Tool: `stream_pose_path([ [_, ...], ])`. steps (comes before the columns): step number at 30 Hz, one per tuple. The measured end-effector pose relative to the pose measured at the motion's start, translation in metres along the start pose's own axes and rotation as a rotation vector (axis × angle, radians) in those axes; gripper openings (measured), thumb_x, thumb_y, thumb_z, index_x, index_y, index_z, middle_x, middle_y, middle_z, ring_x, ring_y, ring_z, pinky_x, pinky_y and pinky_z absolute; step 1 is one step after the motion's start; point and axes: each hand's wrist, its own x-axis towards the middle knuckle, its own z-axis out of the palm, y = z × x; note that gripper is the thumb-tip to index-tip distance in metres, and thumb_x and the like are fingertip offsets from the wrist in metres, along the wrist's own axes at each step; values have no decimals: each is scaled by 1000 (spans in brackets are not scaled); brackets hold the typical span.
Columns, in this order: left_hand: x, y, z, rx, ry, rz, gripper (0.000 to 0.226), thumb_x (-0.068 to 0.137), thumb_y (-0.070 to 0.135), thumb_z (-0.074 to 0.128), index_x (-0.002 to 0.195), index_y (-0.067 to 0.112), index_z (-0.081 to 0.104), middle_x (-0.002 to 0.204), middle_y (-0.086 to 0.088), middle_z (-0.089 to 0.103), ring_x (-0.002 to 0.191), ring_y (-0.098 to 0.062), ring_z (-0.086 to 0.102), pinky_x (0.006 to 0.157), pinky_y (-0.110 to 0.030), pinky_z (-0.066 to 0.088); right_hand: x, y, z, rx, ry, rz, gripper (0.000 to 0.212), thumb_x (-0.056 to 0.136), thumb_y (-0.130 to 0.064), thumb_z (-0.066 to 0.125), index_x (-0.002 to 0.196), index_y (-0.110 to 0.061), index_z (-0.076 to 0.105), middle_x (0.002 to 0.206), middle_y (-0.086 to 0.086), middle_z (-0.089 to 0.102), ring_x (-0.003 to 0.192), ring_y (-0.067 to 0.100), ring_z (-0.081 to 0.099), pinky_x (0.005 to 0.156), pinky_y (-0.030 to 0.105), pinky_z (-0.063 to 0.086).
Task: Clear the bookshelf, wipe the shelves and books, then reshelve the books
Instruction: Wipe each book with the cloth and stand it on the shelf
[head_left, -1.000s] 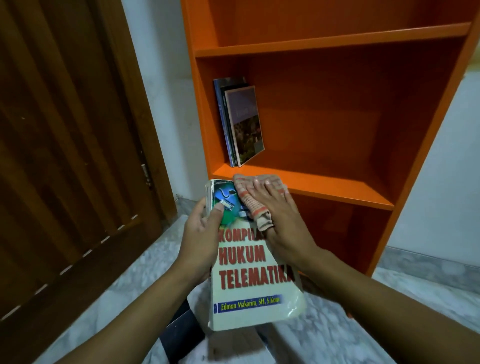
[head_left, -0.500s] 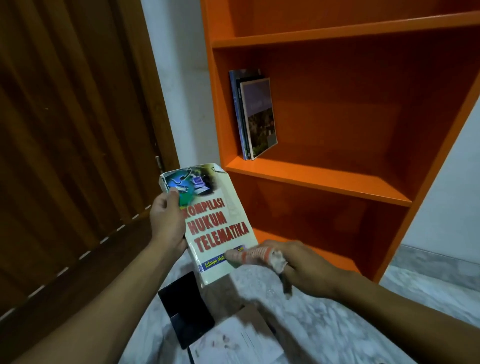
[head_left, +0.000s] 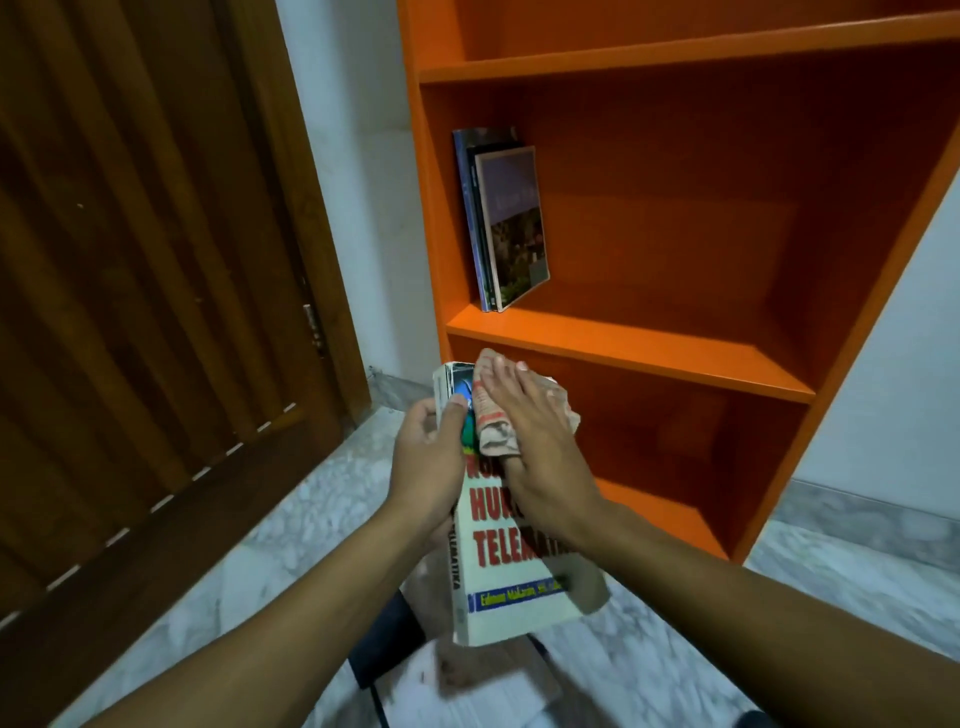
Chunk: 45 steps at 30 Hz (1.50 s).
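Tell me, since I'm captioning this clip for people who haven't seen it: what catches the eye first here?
The bright orange bookshelf fills the right side, with a few books leaning at the left end of its middle shelf. In front of it, the left hand grips a white book with red lettering, while the right hand presses a cloth on its cover.

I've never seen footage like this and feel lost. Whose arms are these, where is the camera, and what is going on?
There is no machine: a person wears a camera on the head, so you look down along their own arms. The left hand grips a white paperback book by its edge. The right hand presses a crumpled cloth flat on the cover, wiping it. Ahead stands an orange bookshelf with a few books leaning at the left of one shelf. More books lie on the marble floor below.
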Motion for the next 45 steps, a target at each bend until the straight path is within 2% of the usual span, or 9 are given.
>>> stream_pose_path([
  [8,29,15,-19,-254,248,-71,20,102,28,55,108,8,53,96,-18,73,77,-27,75,69,-41,63,-35,1,14,105,-272,-236,85,72,9,42,152,-18,35,162,-5,24,152,6,6,125,43,2],
  [15,33,27,-56,-231,351,-32,21,103,34,52,114,15,53,96,-10,75,75,-23,77,66,-41,64,-60,-10,17,289,-335,-180,57,78,12,42,127,-10,60,136,1,58,131,11,47,110,31,37],
  [20,24,34,-67,-158,265,38,23,104,31,50,120,16,52,94,-9,73,67,-19,76,62,-37,63,-54,-4,12,394,-353,35,29,91,11,44,108,-7,59,94,-6,66,78,-9,63,65,11,49],
  [22,20,37,-71,-119,186,82,23,104,30,50,120,14,52,96,-13,73,66,-21,75,55,-33,62,-48,1,8,489,-201,163,9,97,-10,59,105,-13,55,96,-1,67,83,0,68,68,20,55],
  [25,14,44,-72,-31,27,138,25,104,32,49,121,14,54,102,-16,72,70,-26,74,56,-36,62,-34,9,-4,562,-97,399,50,85,-42,73,125,-28,46,120,-8,62,105,16,66,79,26,55],
  [28,4,50,-66,72,-127,172,26,103,33,48,122,16,55,103,-20,71,69,-25,73,57,-34,61,-25,15,-13,771,-232,519,77,84,-36,77,148,-27,33,137,-3,56,119,24,63,96,46,54],
  [33,-15,58,-50,153,-227,264,29,99,35,50,125,24,56,102,-15,74,74,-25,75,58,-32,61,-29,1,-29,1113,-246,480,41,96,-11,61,134,1,49,121,21,68,109,37,68,82,43,60],
  [40,2,68,-49,399,-332,286,41,92,21,64,114,53,49,104,25,66,92,8,66,78,-23,57,7,-6,-75,918,87,325,25,95,-15,64,119,-12,56,111,13,73,92,27,74,73,39,61],
  [45,40,80,-21,347,-254,278,29,95,9,61,109,35,57,103,11,70,86,-5,71,62,-23,60,56,1,-106,791,173,230,22,94,-13,64,115,-14,59,110,7,73,99,22,72,82,40,60],
])
